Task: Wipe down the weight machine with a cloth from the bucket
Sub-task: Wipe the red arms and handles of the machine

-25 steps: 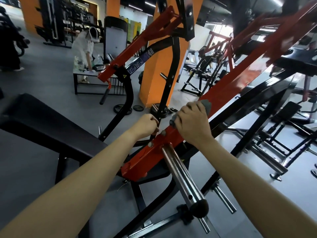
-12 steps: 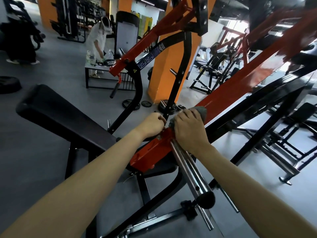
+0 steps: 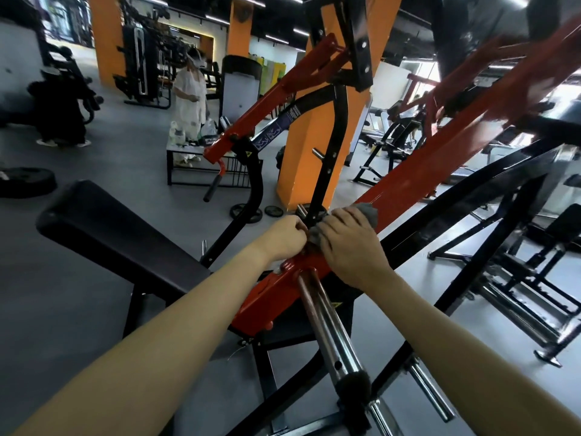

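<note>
Currently, right hand (image 3: 349, 243), fingers flat, presses grey cloth (image 3: 369, 212) onto red lever arm (image 3: 424, 180); left hand (image 3: 284, 237) grips its edge with curled fingers.

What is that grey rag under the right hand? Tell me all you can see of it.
The cloth is a small grey rag, soft-looking and matte, bunched rather than folded. It lies on the weight machine's sloping red arm. The right hand presses flat on it, hiding most of it; only a crumpled end past the fingertips and an edge on the left side show. The left hand grips the arm beside it.
</note>
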### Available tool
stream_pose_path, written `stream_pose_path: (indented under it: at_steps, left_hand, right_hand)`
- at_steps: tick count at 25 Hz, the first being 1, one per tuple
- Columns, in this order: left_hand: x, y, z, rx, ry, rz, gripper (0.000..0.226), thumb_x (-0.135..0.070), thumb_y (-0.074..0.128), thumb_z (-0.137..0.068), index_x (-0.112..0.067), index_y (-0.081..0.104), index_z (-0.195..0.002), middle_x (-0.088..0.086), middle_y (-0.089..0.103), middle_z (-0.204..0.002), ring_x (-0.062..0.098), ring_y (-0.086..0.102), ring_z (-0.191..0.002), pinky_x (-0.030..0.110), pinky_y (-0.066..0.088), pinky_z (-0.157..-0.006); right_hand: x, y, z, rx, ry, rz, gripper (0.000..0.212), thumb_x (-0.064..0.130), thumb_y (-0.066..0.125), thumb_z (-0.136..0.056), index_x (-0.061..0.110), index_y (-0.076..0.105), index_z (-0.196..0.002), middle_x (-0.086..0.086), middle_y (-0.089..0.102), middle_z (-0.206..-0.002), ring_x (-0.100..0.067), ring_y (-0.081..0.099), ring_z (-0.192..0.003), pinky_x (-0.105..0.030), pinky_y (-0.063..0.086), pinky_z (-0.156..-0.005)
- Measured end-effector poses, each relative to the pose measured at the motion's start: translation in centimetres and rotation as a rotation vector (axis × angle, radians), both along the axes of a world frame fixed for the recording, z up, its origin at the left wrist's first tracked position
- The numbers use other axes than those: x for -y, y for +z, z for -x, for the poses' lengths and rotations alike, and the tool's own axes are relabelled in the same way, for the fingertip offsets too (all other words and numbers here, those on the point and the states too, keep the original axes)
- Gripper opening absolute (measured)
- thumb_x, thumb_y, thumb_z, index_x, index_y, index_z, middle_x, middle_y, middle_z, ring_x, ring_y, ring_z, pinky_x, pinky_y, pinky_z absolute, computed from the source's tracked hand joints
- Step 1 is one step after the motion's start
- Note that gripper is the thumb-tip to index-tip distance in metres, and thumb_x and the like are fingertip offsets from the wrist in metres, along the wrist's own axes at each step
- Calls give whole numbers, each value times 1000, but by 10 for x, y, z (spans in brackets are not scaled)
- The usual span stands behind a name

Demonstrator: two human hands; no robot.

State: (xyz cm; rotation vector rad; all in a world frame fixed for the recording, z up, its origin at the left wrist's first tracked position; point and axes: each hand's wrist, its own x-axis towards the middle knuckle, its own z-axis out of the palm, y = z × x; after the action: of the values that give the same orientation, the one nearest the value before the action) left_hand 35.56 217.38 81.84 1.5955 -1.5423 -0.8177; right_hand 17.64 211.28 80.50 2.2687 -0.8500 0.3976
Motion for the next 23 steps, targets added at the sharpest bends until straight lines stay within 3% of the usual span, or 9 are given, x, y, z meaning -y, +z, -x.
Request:
stream_pose_path:
  at_steps: [2, 6, 8, 10, 12, 14, 16, 20, 23]
  left_hand:
    - [3, 6, 7, 8, 1, 3, 18, -9, 44, -103, -3, 60, -109, 19, 60, -94, 27, 53, -78, 35, 42, -66]
    - [15, 16, 28, 18, 36, 17, 21, -16, 45, -106, -5, 58, -117, 17, 63, -102, 24, 52, -72, 35, 43, -61]
    - [19, 22, 42, 4, 38, 49, 19, -18, 44, -106, -8, 58, -116, 11, 61, -91, 19, 50, -64, 31, 41, -56]
    - [22, 28, 52, 30, 49, 107, 20, -18, 43, -105, -10, 59, -114, 5, 63, -93, 19, 56, -69, 29, 43, -60]
    - [27, 31, 58, 79, 51, 125, 20, -21, 43, -106, -13, 60, -113, 6, 65, -104, 23, 62, -88, 32, 46, -70]
    - [31, 35, 63, 110, 71, 129, 21, -26, 41, -108, -15, 59, -111, 5, 65, -104, 24, 63, -91, 33, 45, -72]
    - [34, 39, 71, 71, 103, 122, 23, -34, 40, -110, -21, 59, -108, 1, 65, -101, 19, 63, -90, 34, 47, -75]
    - [35, 33, 90, 97, 179, 149, 38, -48, 34, -109, -21, 58, -121, 3, 66, -113, 19, 63, -101, 35, 46, -81]
    - [32, 23, 101, 82, 223, 191, 39, -49, 31, -109, -22, 56, -122, 4, 68, -115, 21, 62, -103, 35, 44, -83]
  right_hand:
    - [10, 15, 16, -25, 43, 4, 48, 39, 29, -108, 21, 64, -135, 1, 62, -141, -23, 47, -138, -42, 21, -123]
    - [34, 46, 46, 204, 9, 58, 47, 36, 32, -108, 17, 61, -141, 1, 58, -147, -22, 39, -146, -41, 17, -126]
    - [31, 37, 46, 335, 18, 44, 44, 32, 37, -107, 16, 59, -142, 0, 56, -149, -22, 35, -149, -42, 15, -127]
    - [26, 20, 47, 340, 66, 25, 46, 30, 35, -106, 16, 56, -145, 0, 52, -153, -24, 31, -151, -45, 14, -127]
    - [29, 18, 60, 211, 146, 39, 47, 31, 33, -106, 20, 53, -147, 1, 49, -155, -24, 31, -152, -45, 18, -126]
    - [43, 36, 73, 226, 226, 60, 43, 30, 38, -106, 21, 58, -143, 2, 53, -152, -23, 36, -149, -42, 21, -123]
    - [53, 49, 81, 416, 232, 52, 37, 25, 48, -105, 19, 63, -138, 0, 55, -149, -24, 39, -146, -41, 24, -121]
    - [39, 21, 72, 825, 199, -64, 31, 16, 58, -101, 14, 69, -130, -5, 53, -147, -30, 44, -136, -39, 41, -111]
    - [30, 1, 71, 790, 261, -101, 26, 15, 61, -99, 14, 74, -121, -10, 58, -130, -32, 51, -121, -41, 54, -91]
